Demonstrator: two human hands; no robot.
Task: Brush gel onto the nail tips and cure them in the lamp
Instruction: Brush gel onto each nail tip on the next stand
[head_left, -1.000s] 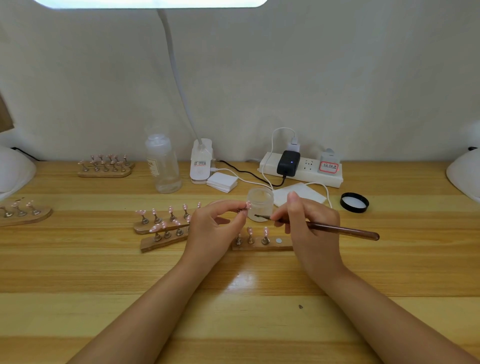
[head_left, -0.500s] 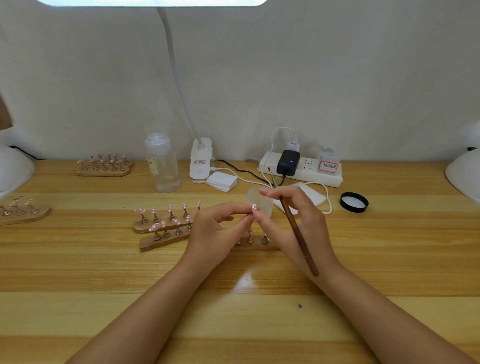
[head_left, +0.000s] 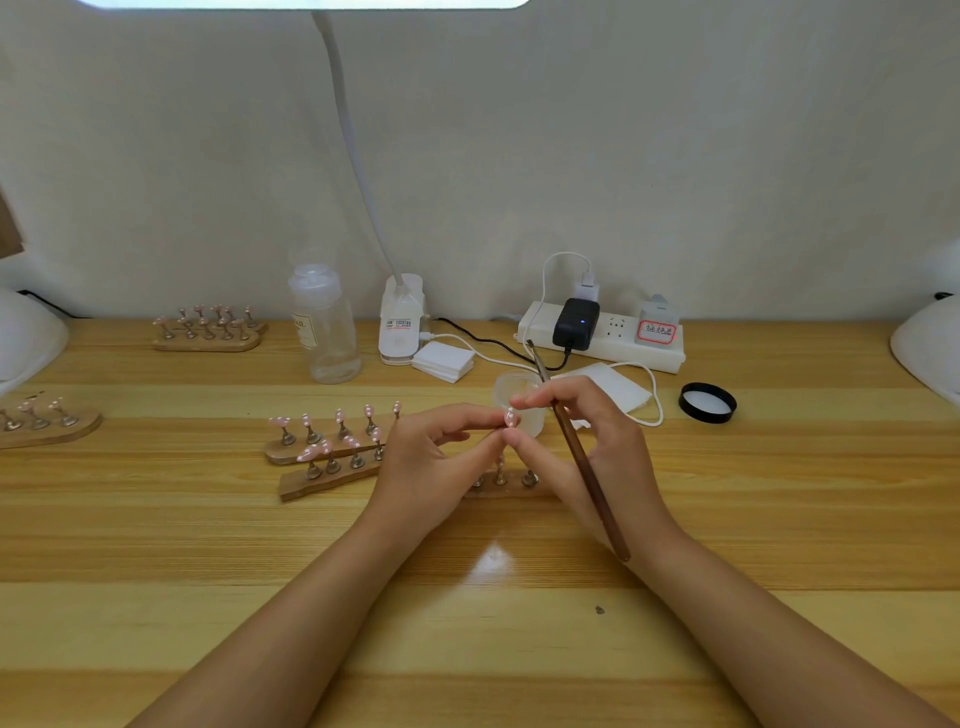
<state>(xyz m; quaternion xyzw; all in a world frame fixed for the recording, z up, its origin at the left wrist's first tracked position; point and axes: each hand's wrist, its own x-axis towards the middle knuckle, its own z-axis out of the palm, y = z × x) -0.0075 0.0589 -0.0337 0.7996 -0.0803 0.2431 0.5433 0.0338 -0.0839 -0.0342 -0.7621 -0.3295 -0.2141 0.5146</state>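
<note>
A small cup (head_left: 519, 402) sits just behind my fingers, and wooden racks (head_left: 322, 452) of nail tips stand beside my left hand (head_left: 431, 462). Both hands pinch one pink nail tip (head_left: 511, 417), upright above the table (head_left: 208, 545). My right hand (head_left: 592, 452) also holds the brush (head_left: 582, 457), bristles pointing away from me.

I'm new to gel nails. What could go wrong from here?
Both hands, left and right, pinch one small nail tip; it may slip or smudge. The brush is tucked in the right hand, bristles near the open jar, which it might tip.
</note>
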